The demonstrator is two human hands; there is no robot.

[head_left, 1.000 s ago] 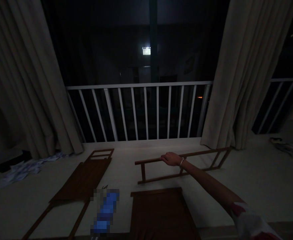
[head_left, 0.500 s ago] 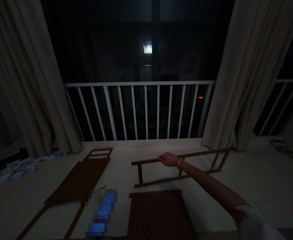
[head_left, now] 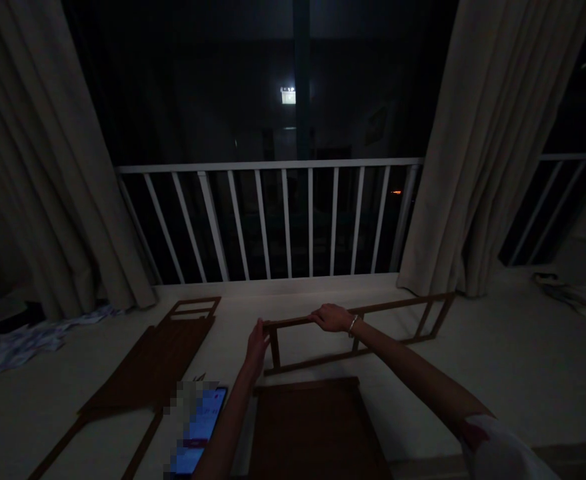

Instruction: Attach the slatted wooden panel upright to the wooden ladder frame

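Note:
A long brown wooden frame [head_left: 317, 361] with crosspieces stands on edge on the pale surface. My right hand [head_left: 331, 318], with a bracelet at the wrist, is closed around its upper rail. At the frame's left end, my left hand [head_left: 257, 342] has its fingers wrapped on the corner where the upper rail ends. Below the frame lies a brown wooden panel [head_left: 315, 427]. Off to the left rests a slatted wooden piece [head_left: 153, 363] with legs and a small end frame. A lit phone [head_left: 200, 433], partly blurred out, lies beside my left forearm.
White railings [head_left: 273, 163] stand before a dark window at the back. Beige curtains hang at the left [head_left: 73, 167] and right [head_left: 443, 167]. Crumpled patterned cloth or paper [head_left: 27, 343] lies at far left, and a dark item [head_left: 567, 293] at far right.
My left hand has risen from over the wooden panel to the left end of the frame and taken hold there. My right hand keeps its grip. The view has shifted slightly.

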